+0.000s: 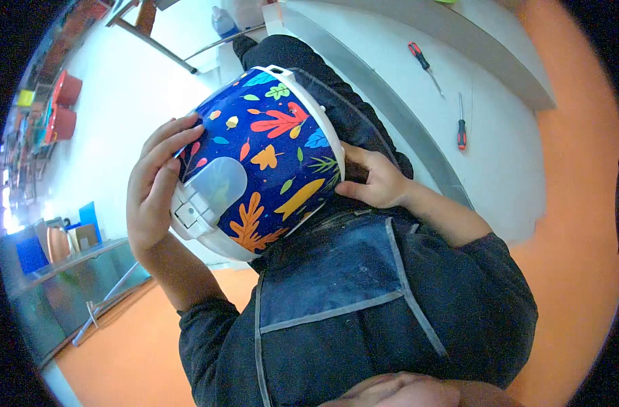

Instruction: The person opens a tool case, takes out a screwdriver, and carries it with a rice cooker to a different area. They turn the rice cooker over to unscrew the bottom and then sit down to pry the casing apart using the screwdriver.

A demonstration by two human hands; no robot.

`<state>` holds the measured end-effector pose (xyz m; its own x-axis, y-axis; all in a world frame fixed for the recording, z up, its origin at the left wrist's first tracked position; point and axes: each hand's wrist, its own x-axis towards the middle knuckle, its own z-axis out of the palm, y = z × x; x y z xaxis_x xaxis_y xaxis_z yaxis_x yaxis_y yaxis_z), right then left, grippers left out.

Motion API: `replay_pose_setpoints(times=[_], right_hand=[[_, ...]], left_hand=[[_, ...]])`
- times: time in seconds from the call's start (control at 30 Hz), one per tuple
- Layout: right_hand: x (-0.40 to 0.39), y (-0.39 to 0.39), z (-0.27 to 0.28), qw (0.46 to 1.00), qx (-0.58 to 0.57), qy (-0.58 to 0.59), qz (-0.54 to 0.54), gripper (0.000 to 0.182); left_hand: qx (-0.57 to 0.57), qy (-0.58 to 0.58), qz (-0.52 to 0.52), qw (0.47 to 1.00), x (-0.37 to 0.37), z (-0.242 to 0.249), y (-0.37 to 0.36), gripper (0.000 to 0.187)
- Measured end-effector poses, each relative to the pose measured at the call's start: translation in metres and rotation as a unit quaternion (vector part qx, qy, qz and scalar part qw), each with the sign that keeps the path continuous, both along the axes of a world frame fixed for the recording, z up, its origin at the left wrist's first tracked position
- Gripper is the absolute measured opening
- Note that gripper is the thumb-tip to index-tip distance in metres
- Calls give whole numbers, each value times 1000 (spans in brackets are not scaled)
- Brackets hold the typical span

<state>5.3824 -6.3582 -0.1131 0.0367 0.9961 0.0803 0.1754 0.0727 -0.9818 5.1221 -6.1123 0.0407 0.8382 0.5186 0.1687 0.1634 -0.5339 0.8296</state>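
A rice cooker body (272, 146), dark blue with a colourful leaf print and white rims, lies tilted on its side over my lap. My left hand (161, 169) is closed round its white-rimmed left end, fingers spread over the printed wall. Near those fingers sit a translucent oval piece (222, 183) and a white fitting (190, 210) with a small screw. My right hand (374, 178) grips the opposite white rim, thumb at the edge and the other fingers partly hidden behind it. The inside of the body is out of sight.
Two red-and-black screwdrivers (419, 57) (462, 132) lie on the pale surface to my right. Red bins (66, 88) stand on the far left, above a glass-sided shelf (72, 261). A metal frame leg (157, 46) and a bottle of blue liquid (224, 24) are ahead.
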Motion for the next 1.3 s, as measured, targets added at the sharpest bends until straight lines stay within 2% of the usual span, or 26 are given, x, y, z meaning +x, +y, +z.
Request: replay_pose_setpoints(times=[0.1,0.13,0.17,0.23,0.33,0.4,0.43,0.47,0.53,0.57,0.67,0.7,0.83,0.93,1.03,1.07,1.1,1.13,1.17,1.2,1.23,1.3], right_hand=[[-10,0,8,995,1,93,-38,65],[-13,-5,19,995,11,80,-56,62],[-13,-7,28,995,21,64,-74,59],[-5,-9,28,986,143,8,-81,58],[-3,-1,74,975,187,-103,-60,55],[-12,4,110,987,78,-132,-53,54],[-14,10,92,980,137,-103,-103,44],[-28,15,82,973,81,150,-155,64],[-25,23,69,961,49,179,-204,63],[-21,27,71,967,7,171,-191,55],[-28,27,74,978,-90,119,-149,50],[-38,29,73,974,-4,129,-185,44],[-37,16,82,980,-48,107,-159,40],[-33,15,85,989,-49,68,-121,41],[-5,28,90,998,-59,-18,-20,41],[10,32,91,997,-59,-53,16,41],[27,39,81,994,-99,-38,-4,36],[45,49,68,987,-92,-83,-108,28],[69,62,53,942,-76,-219,-242,24],[106,73,27,878,-117,-293,-359,26],[169,78,-27,812,-85,-391,-426,32],[213,82,-44,701,-222,-473,-485,42]], left_hand=[[43,-77,7,996,-7,-6,-4,39],[56,-102,8,993,-11,-9,-6,39],[45,-138,87,986,-5,-9,-24,31],[60,-181,73,979,-21,-19,-29,27],[95,-205,75,971,-26,-18,-39,21],[123,-200,63,970,-29,-21,-44,20],[139,-180,78,971,-33,-23,-47,20],[147,-192,74,968,-37,-25,-48,21],[151,-212,67,963,-44,-28,-52,22],[166,-204,77,962,-46,-28,-57,22],[198,-196,100,955,-48,-31,-76,25],[197,-210,105,952,-48,-33,-79,27],[200,-239,105,944,-62,-46,-79,28],[196,-229,71,951,-69,-42,-74,21],[148,-174,146,963,-57,-27,-69,16],[158,-143,168,962,-47,-20,-65,25],[189,-108,190,957,-30,-6,-63,28],[222,-70,214,949,-15,7,-61,32],[264,-15,177,948,-9,16,-57,36],[306,43,141,941,-7,23,-52,40],[347,104,107,926,-7,27,-48,45],[342,107,101,928,-4,29,-44,55]])
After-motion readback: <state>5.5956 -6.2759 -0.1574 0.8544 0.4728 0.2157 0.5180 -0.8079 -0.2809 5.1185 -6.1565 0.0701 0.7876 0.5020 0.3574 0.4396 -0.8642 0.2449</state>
